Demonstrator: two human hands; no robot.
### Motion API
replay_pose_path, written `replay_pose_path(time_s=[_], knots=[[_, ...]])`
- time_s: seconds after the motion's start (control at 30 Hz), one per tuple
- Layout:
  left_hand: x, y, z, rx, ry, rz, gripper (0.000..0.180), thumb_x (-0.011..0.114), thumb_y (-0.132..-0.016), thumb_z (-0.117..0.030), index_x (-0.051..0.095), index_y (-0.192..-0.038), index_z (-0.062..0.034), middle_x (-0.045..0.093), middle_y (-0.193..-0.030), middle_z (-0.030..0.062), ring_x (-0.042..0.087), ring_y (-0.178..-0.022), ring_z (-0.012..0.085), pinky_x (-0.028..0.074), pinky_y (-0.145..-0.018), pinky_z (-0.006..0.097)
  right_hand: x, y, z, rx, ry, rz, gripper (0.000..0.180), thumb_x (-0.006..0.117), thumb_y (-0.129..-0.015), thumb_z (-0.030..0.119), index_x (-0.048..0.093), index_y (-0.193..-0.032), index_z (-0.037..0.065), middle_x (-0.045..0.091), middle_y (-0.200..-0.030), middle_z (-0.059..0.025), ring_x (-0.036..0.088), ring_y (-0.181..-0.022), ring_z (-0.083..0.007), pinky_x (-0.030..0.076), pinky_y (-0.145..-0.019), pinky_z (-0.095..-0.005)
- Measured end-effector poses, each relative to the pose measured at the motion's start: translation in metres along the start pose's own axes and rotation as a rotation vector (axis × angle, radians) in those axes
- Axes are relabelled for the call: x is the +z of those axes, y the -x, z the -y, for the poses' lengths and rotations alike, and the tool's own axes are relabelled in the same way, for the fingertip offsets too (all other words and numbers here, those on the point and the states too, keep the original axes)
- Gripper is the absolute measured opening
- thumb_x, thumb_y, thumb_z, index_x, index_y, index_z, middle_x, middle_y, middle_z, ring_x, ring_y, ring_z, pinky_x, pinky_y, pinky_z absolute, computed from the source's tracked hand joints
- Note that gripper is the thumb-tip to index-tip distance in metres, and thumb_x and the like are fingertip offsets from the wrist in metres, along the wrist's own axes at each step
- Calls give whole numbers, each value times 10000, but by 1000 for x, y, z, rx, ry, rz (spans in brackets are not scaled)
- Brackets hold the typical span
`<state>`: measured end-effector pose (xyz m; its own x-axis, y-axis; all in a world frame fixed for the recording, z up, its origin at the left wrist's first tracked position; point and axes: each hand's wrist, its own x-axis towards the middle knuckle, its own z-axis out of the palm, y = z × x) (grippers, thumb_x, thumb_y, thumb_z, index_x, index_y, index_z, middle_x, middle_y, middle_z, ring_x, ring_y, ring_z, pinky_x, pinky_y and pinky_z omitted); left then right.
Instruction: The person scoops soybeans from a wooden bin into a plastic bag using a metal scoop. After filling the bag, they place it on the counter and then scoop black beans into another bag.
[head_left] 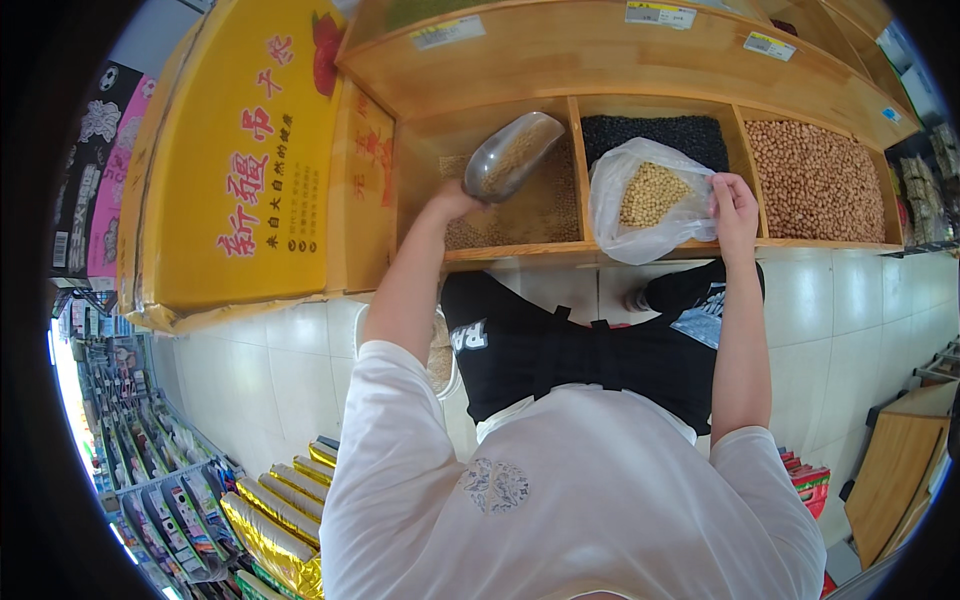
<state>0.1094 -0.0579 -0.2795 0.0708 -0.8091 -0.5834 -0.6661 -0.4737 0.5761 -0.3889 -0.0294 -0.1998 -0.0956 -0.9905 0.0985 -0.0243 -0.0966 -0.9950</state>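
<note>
My left hand (456, 200) grips a clear plastic scoop (512, 155) filled with tan grain, raised above the left compartment of a wooden bin (520, 255). My right hand (735, 205) holds the rim of a clear plastic bag (640, 200) partly filled with yellow beans. The bag rests on the bin's front edge, in front of the middle compartment of black beans (660, 135). Scoop and bag are apart, the scoop to the bag's left.
A right compartment holds reddish-brown peanuts (815, 180). A large yellow cardboard box (240, 150) stands to the left of the bin. Shelves of packaged goods (170, 480) line the lower left. A wooden stand (895, 470) sits lower right on the white tile floor.
</note>
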Motion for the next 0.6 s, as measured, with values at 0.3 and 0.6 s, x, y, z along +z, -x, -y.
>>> replay_pose_path(time_s=[0.3,0.6], knots=[[-16,79,-64,261,-125,-439,454,842,-763,-184,696,-1167,-35,748,-1089,189,722,-1020,308,549,-872,377,-1,-2,1,3,-17,3,164,620,-1047,189,682,-1011,41,541,-699,65,472,-618,-19,356,-569,-188],[-28,197,-183,609,-791,-547,257,808,-741,-130,617,-896,-58,700,-903,131,694,-868,359,548,-741,464,3,0,1,-10,-31,-9,170,615,-1048,190,686,-1006,42,543,-699,67,466,-620,-17,357,-568,-190]])
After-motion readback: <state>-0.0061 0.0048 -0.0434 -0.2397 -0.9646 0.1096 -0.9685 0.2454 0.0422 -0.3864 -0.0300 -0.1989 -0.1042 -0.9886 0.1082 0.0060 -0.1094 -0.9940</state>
